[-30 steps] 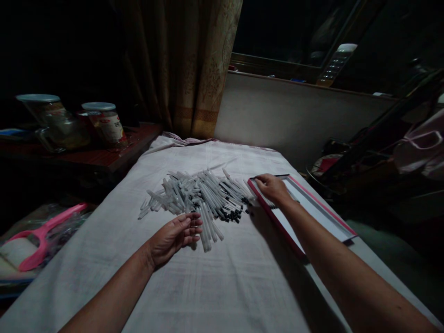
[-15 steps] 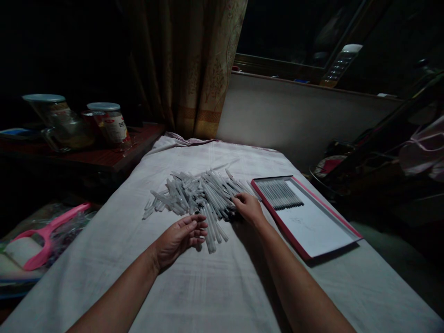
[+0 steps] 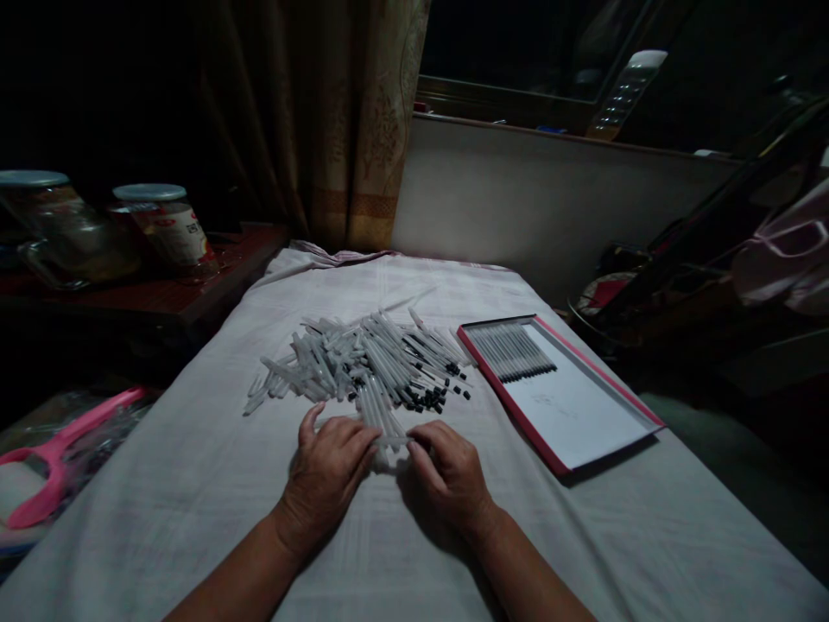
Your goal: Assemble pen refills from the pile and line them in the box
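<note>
My left hand (image 3: 330, 462) and my right hand (image 3: 452, 471) meet in front of the pile, each pinching one end of a pale see-through pen (image 3: 393, 441) held crosswise between them. Just behind it lies a heap of clear pen barrels (image 3: 324, 354), several of them pointing toward me under the pen. Small black pen caps (image 3: 427, 399) are scattered along the heap's right side. To the right, a shallow red-edged box (image 3: 615, 397) holds a neat row of pens (image 3: 509, 350) with black ends at its far left; its white bottom shows in front of them.
A white checked cloth (image 3: 311, 570) covers the table. On the left, a dark red side table (image 3: 194, 298) carries jars (image 3: 172, 229) and a glass jug. A pink-handled item (image 3: 84, 432) lies low at left. A curtain (image 3: 363, 155) hangs behind.
My right hand has come back from the heap's right side toward me and the left hand. Both now grip one pen; the left hand was open before. The view has shifted slightly.
</note>
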A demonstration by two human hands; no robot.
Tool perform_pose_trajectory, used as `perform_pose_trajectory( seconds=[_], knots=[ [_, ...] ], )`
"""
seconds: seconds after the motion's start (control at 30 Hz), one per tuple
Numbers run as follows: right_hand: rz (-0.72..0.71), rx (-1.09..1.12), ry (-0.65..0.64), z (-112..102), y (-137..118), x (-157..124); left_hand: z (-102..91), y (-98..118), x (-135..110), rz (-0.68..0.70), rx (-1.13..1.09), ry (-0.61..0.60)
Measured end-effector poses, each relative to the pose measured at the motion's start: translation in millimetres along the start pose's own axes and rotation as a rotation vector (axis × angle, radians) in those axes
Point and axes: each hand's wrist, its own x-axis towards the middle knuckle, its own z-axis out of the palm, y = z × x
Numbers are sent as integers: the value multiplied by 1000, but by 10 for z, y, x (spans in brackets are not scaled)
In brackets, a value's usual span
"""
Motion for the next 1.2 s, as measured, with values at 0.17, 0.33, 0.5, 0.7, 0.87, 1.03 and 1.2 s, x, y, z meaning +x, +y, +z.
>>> perform_pose_trajectory(
  seconds=[0.17, 0.33, 0.5, 0.7, 0.87, 1.03, 1.2],
  knots=[
    [98, -138, 97, -114, 304, 157, 32, -106, -14, 25, 13, -10],
    [444, -615, -127, -306, 548, 392, 73, -130, -21, -4, 6, 36],
    [562, -784, -253, -347, 505, 474, 83, -142, -22, -20, -2, 36],
    [602, -852, -305, -338, 489, 554, 80, -151, -29, -62, -25, 36],
    [588, -781, -245, -406, 536, 502, 64, -163, -21, -79, -35, 69],
    [540, -263, 139, -500, 470, 247, 50, -185, -4, -79, -47, 108],
    [614, 244, 449, -455, 308, 129, 57, -194, -4, -105, -75, 105]
  ],
)
